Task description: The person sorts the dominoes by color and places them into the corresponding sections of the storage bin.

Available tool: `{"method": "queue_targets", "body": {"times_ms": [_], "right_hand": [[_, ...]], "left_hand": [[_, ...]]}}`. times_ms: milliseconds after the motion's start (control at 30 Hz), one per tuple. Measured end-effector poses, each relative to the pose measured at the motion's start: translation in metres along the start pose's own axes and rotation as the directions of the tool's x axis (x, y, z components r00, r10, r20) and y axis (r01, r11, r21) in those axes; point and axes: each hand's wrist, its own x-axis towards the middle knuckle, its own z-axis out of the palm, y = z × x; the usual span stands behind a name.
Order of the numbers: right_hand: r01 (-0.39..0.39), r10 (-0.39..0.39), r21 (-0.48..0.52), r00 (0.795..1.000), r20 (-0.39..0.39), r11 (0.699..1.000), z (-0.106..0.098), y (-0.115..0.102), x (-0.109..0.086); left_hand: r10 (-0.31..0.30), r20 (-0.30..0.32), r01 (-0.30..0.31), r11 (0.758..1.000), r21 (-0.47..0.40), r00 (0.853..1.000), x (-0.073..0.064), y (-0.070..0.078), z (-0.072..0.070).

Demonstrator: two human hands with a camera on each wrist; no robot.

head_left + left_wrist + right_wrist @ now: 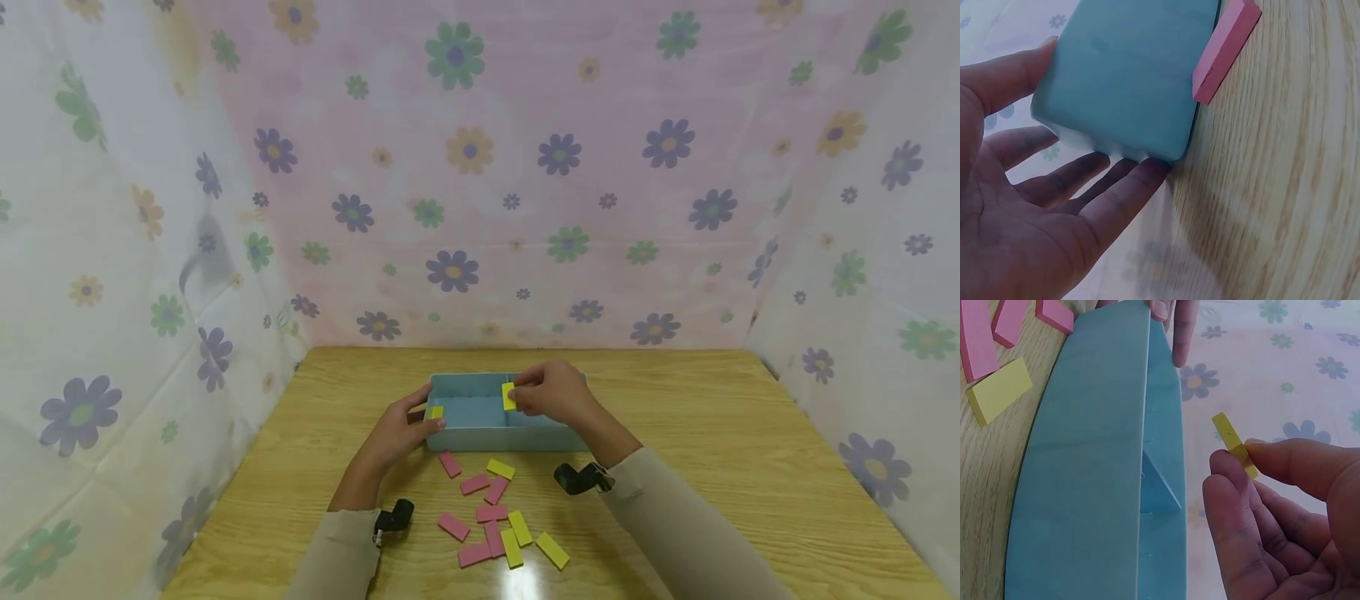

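Note:
A light blue divided box [480, 438] stands on the table. My left hand [400, 431] holds its left end, thumb at the front rim and fingers against the end wall, which the left wrist view shows close up. My right hand [553, 392] pinches a yellow block [509, 397] between thumb and fingertips, above the box near the divider [1159, 481]. In the right wrist view this yellow block [1234, 444] is tilted and apart from the box. Another yellow block [437, 412] is at the left end inside the left compartment. My right hand partly hides the right compartment.
Several loose pink blocks [453, 526] and yellow blocks [552, 551] lie scattered on the wooden table [675, 433] in front of the box. One pink block [1225, 50] lies close to the box's front wall. Flowered cloth [487, 183] surrounds the table at the back and sides.

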Motion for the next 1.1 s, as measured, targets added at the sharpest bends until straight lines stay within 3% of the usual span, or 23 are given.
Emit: {"method": "queue_targets", "body": {"times_ms": [500, 733, 1100], "right_hand": [[-0.026, 0.026, 0.023, 1.000, 0.016, 0.999, 0.005, -0.012, 0.023], [-0.033, 0.031, 0.086, 0.999, 0.029, 0.996, 0.019, -0.014, 0.033], [-0.081, 0.081, 0.053, 0.997, 0.008, 0.995, 0.037, -0.020, 0.045]], "left_hand": [[-0.023, 0.006, 0.023, 0.999, -0.045, 1.000, 0.005, 0.001, 0.001], [-0.056, -0.020, 0.055, 0.998, -0.031, 0.998, 0.002, 0.002, -0.001], [-0.052, -0.013, 0.051, 0.997, -0.054, 0.999, 0.003, 0.003, 0.001]]}}
